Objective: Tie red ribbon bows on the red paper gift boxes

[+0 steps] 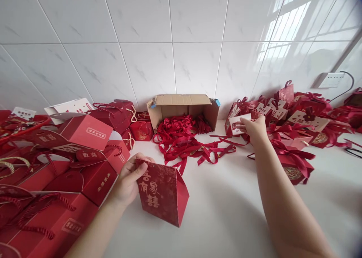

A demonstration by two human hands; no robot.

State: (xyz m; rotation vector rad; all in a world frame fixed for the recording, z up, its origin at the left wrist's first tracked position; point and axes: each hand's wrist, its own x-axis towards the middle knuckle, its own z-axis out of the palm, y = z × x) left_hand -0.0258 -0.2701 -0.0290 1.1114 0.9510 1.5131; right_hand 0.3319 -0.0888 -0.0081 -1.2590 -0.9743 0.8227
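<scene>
My left hand (128, 182) grips the top edge of a small red paper gift box (164, 194) with gold characters, standing on the white counter (226, 212). My right hand (253, 128) reaches far to the right and pinches a white and red card tag (237, 123) at the edge of a pile of finished ribboned boxes (294, 137). Loose red ribbons (186, 141) lie between the two hands.
An open cardboard carton (181, 105) on its side spills ribbons against the tiled wall. Larger red boxes with rope handles (70, 163) crowd the left. A wall socket with a black cable (330, 80) sits at the right.
</scene>
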